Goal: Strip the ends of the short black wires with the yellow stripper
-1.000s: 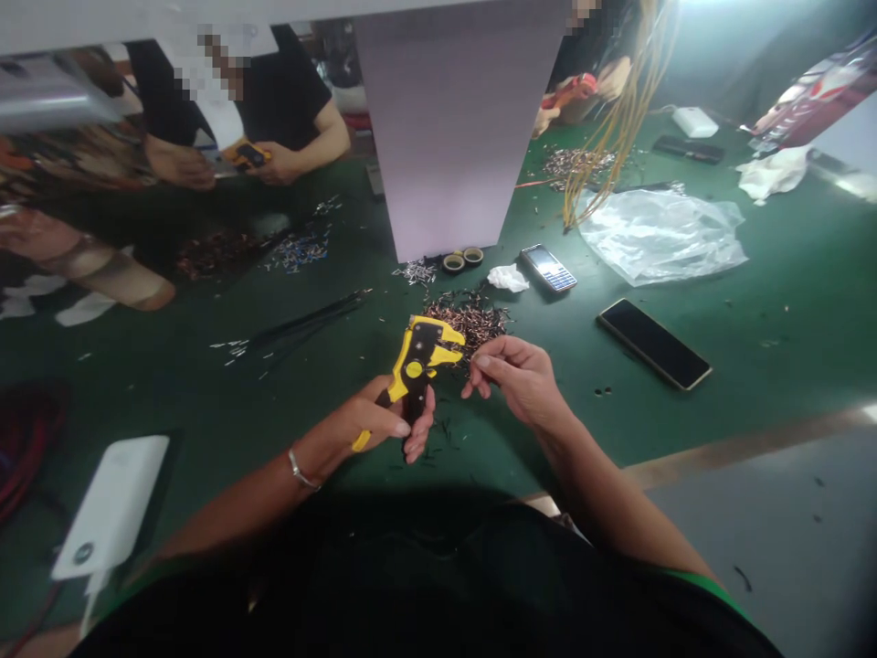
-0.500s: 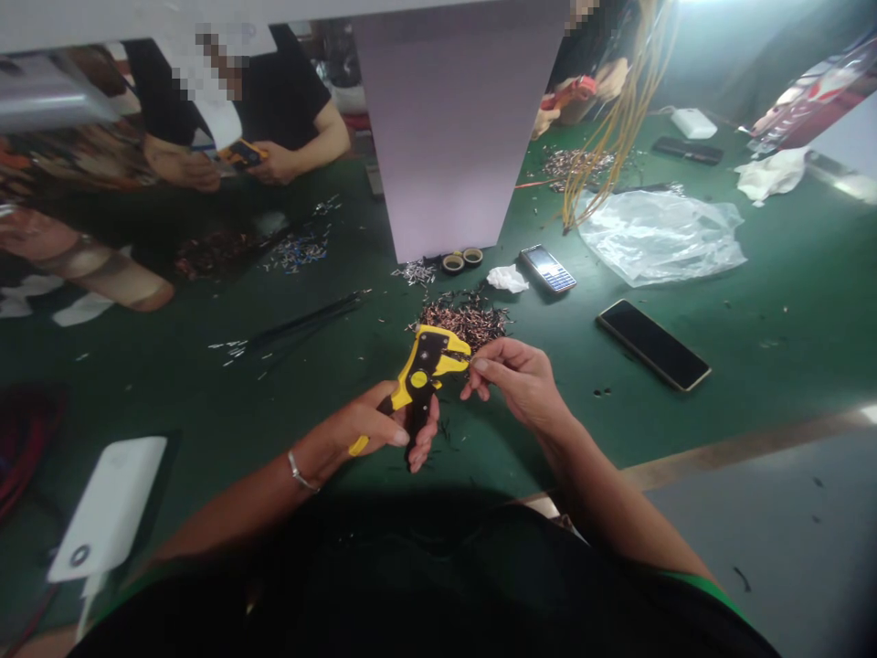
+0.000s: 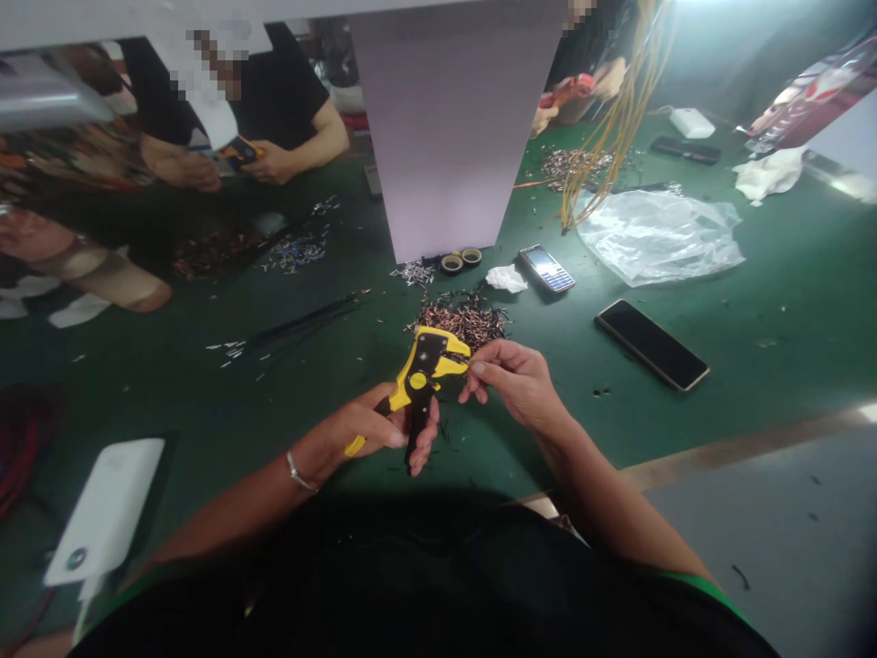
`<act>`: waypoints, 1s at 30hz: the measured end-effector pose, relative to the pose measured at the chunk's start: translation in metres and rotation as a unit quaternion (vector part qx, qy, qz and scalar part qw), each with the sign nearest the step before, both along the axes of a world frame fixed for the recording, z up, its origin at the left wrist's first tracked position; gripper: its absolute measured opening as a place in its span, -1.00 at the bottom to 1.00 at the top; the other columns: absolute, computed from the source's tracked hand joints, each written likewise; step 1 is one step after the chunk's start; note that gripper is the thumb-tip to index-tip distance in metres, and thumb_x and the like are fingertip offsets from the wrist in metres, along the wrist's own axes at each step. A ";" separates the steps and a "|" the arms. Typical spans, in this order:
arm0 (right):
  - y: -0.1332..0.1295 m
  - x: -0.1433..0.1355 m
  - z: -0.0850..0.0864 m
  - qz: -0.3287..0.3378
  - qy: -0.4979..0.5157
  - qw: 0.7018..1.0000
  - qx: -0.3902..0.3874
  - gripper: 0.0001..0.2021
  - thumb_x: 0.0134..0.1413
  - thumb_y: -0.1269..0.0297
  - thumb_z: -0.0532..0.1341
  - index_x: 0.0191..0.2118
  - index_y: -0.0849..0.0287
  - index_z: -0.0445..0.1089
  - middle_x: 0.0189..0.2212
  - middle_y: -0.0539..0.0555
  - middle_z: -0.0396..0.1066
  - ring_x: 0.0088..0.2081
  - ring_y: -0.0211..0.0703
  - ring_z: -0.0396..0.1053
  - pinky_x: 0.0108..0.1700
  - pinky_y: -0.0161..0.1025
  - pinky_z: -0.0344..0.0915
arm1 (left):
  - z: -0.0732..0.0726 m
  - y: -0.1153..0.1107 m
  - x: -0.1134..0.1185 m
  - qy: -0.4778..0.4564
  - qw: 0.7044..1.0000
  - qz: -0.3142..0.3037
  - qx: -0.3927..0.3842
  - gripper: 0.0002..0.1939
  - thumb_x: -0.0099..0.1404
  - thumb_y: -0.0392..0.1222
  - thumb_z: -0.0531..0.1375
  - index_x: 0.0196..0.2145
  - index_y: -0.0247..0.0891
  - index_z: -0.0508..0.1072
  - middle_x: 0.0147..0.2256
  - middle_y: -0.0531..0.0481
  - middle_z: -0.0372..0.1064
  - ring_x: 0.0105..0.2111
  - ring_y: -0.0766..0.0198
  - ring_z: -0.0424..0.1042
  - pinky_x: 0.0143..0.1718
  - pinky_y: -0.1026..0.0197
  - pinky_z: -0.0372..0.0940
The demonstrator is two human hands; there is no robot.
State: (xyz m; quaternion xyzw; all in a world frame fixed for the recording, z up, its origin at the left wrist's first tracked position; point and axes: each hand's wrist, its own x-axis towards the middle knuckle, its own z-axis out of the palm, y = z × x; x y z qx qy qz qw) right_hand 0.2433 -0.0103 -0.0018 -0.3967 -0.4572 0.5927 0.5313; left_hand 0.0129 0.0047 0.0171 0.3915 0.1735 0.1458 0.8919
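My left hand [image 3: 390, 428] is wrapped around the handles of a yellow and black wire stripper [image 3: 426, 361], its jaws pointing right. At the jaw tips, my right hand [image 3: 511, 375] is closed in a pinch of thumb and forefinger. Whatever sits in that pinch is too small and covered to make out. Just beyond the tool lies a pile of short black wire pieces with copper ends [image 3: 472, 315]. A small heap of silvery bits [image 3: 415, 272] is behind it, beside two rolls of tape [image 3: 460, 261].
A keypad phone [image 3: 546, 268], crumpled tissue [image 3: 507, 278] and dark smartphone [image 3: 650, 344] lie to the right, with a plastic bag [image 3: 661, 238] behind. Thin black wires [image 3: 301, 322] and a white power bank [image 3: 106, 512] are left. A pale panel [image 3: 452, 137] stands ahead; co-workers' hands [image 3: 270, 163] show beyond.
Both hands and the wire stripper stay almost where they were. The stripper's handles look slightly further apart; the view has shifted a little.
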 end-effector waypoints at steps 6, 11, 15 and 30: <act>0.000 0.000 -0.001 0.008 0.028 1.000 0.007 -0.84 0.07 0.24 0.37 -0.42 0.15 0.42 -0.60 -0.04 0.48 -0.60 -0.26 0.42 -0.54 -0.29 0.23 | -0.002 -0.001 -0.001 0.004 1.000 -0.001 0.002 -0.63 -0.08 -0.26 0.29 -0.24 -0.33 0.44 -0.43 -0.08 0.38 -0.48 0.18 0.39 -0.42 0.06 0.40; 0.000 0.002 -0.002 0.009 0.014 1.000 0.008 -0.82 0.08 0.21 0.37 -0.42 0.14 0.42 -0.60 -0.04 0.48 -0.60 -0.27 0.41 -0.56 -0.29 0.22 | 0.000 -0.001 -0.001 0.007 1.000 0.001 0.000 -0.66 -0.08 -0.27 0.29 -0.26 -0.32 0.45 -0.45 -0.07 0.38 -0.49 0.19 0.39 -0.43 0.07 0.40; -0.001 0.003 -0.002 0.004 -0.010 1.000 0.026 -0.81 0.09 0.18 0.36 -0.41 0.14 0.41 -0.58 -0.03 0.49 -0.60 -0.27 0.40 -0.54 -0.27 0.25 | -0.001 -0.002 -0.002 0.001 1.000 0.002 0.000 -0.66 -0.06 -0.26 0.29 -0.25 -0.32 0.45 -0.44 -0.07 0.38 -0.50 0.19 0.40 -0.45 0.07 0.40; -0.001 0.004 0.005 -0.002 -0.070 0.996 0.053 -0.81 0.08 0.18 0.34 -0.43 0.14 0.39 -0.58 -0.01 0.50 -0.62 -0.31 0.36 -0.55 -0.28 0.27 | -0.007 -0.002 -0.004 -0.025 0.999 0.002 -0.024 -0.67 0.00 -0.33 0.26 -0.21 -0.38 0.44 -0.43 -0.08 0.39 -0.49 0.21 0.41 -0.44 0.09 0.40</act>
